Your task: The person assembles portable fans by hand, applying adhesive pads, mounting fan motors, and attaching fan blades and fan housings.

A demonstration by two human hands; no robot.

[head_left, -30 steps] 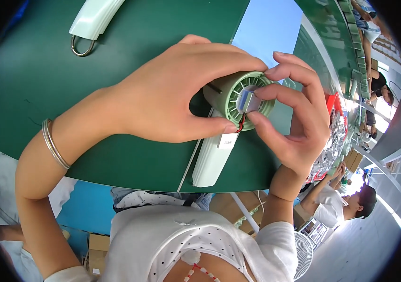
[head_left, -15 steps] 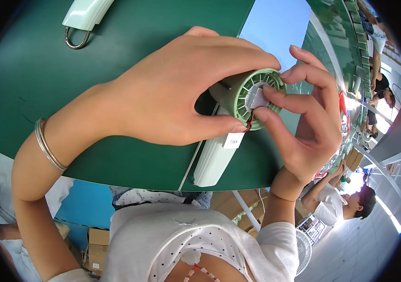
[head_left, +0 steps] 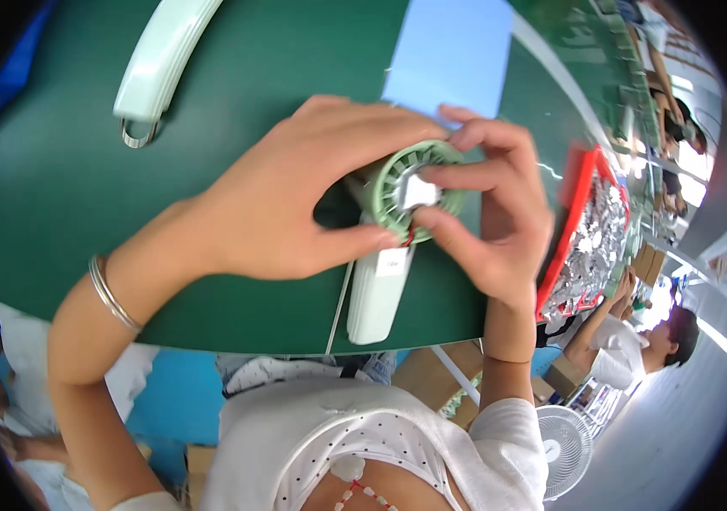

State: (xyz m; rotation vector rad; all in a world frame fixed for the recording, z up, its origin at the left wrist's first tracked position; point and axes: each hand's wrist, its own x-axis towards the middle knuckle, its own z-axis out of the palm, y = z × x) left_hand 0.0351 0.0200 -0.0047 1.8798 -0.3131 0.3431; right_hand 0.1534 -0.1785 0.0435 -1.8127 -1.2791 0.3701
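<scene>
My left hand (head_left: 274,192) is closed around a pale green round fan housing (head_left: 386,192), fingers over the top and thumb below. Its open ribbed end faces my right hand (head_left: 508,213). Between thumb and index finger of that right hand is a small shiny silver piece (head_left: 419,192), at the housing's centre; whether it is attached there cannot be made out. The other right fingers are curled above the rim. A red wire shows by my left thumb. Below the housing extends a pale green handle (head_left: 372,307) bearing a white label (head_left: 392,261).
Another pale green handle (head_left: 163,64) with a metal loop lies at the far left of the green table (head_left: 74,213). A blue sheet (head_left: 453,60) lies beyond my hands. To the right stands a red tray (head_left: 566,238) of silvery pieces. A person (head_left: 615,349) works farther right.
Both hands and the housing appear lower and further left. The red tray has come into fuller view at the right. Left and right grips look the same.
</scene>
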